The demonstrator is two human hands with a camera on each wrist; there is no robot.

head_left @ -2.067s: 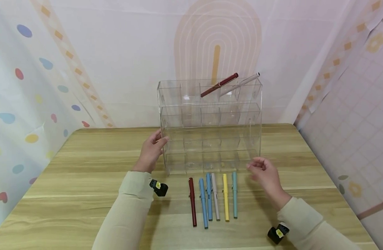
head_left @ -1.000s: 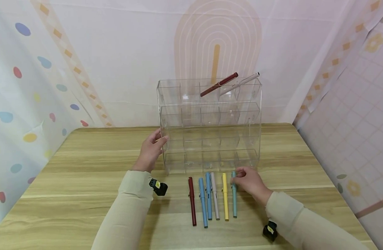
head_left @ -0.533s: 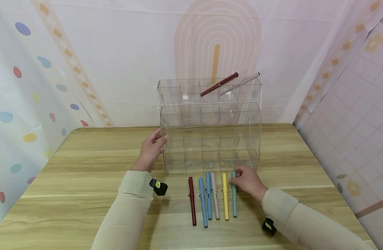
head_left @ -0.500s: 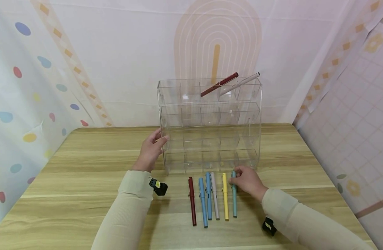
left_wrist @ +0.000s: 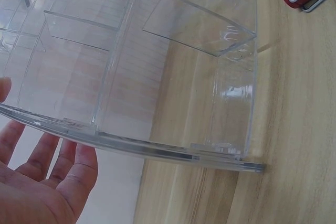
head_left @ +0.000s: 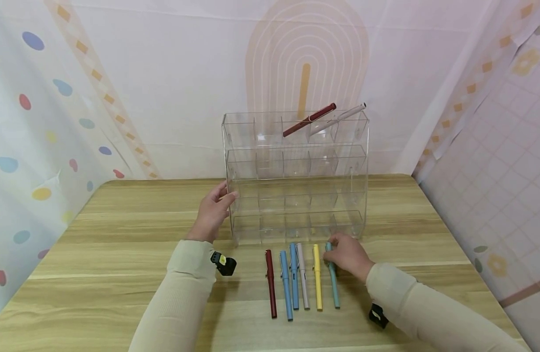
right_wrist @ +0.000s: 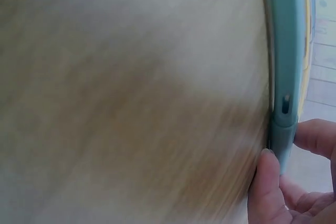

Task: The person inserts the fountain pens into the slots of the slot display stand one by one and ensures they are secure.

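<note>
A clear acrylic rack with tiers of compartments stands on the table. My left hand holds its left side panel; in the left wrist view the thumb is on one side of the panel and the fingers on the other. My right hand pinches the capped end of a teal pen, the rightmost in a row before the rack. In the right wrist view thumb and fingers close on the teal pen. Beside it lie a yellow pen, a pale lilac pen, two blue pens and a dark red pen.
Another dark red pen and another pale lilac pen lean in the rack's top tier. The wooden table reaches back to a patterned cloth, with more cloth at both sides.
My right hand has moved left from the rack's lower right corner to the teal pen and taken hold of it. The pen's lower end has swung slightly right. My left hand has stayed put.
</note>
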